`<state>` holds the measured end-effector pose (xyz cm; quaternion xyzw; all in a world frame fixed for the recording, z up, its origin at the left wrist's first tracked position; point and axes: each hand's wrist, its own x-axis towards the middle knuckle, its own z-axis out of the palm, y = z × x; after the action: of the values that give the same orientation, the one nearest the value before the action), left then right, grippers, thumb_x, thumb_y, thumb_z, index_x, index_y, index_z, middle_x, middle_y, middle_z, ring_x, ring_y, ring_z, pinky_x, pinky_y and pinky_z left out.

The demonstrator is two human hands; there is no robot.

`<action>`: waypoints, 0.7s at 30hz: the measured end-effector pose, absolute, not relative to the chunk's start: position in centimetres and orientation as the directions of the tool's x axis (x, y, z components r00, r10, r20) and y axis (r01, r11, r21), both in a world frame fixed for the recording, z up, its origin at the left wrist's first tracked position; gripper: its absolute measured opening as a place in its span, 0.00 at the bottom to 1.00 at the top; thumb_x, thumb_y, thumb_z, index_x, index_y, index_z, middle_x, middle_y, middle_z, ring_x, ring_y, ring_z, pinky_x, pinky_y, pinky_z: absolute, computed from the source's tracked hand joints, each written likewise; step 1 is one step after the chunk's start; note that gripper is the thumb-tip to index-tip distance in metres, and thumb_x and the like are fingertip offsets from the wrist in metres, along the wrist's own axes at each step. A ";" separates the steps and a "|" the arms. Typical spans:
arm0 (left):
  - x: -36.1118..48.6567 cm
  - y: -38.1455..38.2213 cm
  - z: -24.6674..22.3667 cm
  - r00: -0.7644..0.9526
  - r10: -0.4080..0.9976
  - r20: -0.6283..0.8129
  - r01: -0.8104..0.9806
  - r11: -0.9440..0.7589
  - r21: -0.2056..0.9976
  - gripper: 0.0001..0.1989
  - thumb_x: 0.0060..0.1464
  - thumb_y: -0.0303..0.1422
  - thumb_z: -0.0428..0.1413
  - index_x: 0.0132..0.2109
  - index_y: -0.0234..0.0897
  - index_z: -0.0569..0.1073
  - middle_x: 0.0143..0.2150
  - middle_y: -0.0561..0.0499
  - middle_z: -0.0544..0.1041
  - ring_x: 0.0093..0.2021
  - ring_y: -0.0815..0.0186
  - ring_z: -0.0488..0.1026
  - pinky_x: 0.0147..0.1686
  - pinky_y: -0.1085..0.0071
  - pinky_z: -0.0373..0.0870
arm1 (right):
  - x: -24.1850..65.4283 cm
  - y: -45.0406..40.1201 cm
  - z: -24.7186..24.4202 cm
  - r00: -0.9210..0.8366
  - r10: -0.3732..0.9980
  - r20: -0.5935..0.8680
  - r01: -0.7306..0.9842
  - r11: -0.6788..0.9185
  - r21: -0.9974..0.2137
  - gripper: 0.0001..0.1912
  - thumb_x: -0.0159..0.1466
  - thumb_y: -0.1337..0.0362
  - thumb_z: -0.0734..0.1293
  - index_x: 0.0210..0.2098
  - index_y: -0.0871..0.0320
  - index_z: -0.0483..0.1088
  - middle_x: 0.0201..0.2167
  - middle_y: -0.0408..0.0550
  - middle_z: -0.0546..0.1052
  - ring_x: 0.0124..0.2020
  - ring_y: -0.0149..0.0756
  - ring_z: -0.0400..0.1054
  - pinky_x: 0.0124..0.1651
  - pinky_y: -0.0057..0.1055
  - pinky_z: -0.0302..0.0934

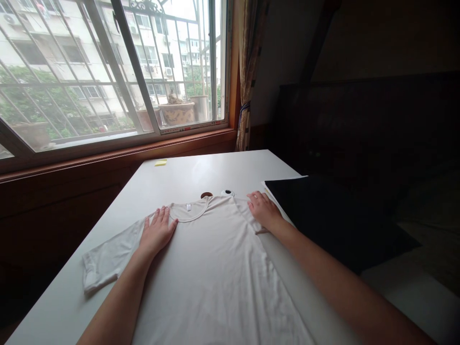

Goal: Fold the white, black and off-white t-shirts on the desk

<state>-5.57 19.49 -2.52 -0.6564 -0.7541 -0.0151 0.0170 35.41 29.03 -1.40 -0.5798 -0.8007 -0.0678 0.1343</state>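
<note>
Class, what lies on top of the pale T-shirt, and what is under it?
The left hand rests on it beside the neckline, the right hand at a sleeve. Beneath the T-shirt is the white table; whatever else it covers cannot be seen.

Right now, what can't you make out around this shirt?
All in the head view:
Hem of the shirt: cut off by bottom edge.
Print on the neck label: too small.
Fabric under the left hand: covered by it.
Whether the right hand grips: hidden by its back.
Material of the black item: too dark.
</note>
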 end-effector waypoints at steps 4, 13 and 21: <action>-5.6 19.5 -2.5 -0.136 0.990 0.037 0.991 0.136 -0.015 0.35 0.72 0.48 0.34 0.77 0.33 0.48 0.79 0.43 0.45 0.78 0.53 0.41 0.73 0.44 0.42 | 35.6 27.5 -3.4 -0.319 0.919 0.231 0.936 0.344 -0.075 0.27 0.75 0.52 0.54 0.69 0.55 0.62 0.71 0.53 0.63 0.70 0.51 0.54 0.70 0.50 0.52; -5.6 19.5 -2.4 -0.142 0.990 0.024 0.989 0.143 -0.028 0.36 0.72 0.48 0.33 0.77 0.32 0.46 0.79 0.45 0.43 0.78 0.54 0.40 0.73 0.45 0.44 | 36.8 27.5 -2.8 -0.276 0.885 0.374 0.938 0.334 -0.097 0.24 0.72 0.62 0.61 0.65 0.63 0.67 0.65 0.60 0.69 0.65 0.50 0.61 0.69 0.42 0.55; -5.6 19.6 -2.5 -0.137 0.990 0.035 0.990 0.138 -0.023 0.36 0.72 0.49 0.34 0.77 0.32 0.47 0.79 0.44 0.44 0.78 0.53 0.41 0.73 0.44 0.45 | 38.2 25.7 0.3 -0.130 0.979 0.159 0.991 0.132 -0.002 0.15 0.70 0.61 0.66 0.52 0.63 0.73 0.50 0.63 0.74 0.51 0.53 0.72 0.51 0.41 0.65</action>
<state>-5.63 19.55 -2.49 -0.6565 -0.7541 -0.0031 0.0207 38.25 25.72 0.32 -0.6569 -0.7497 -0.0520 0.0607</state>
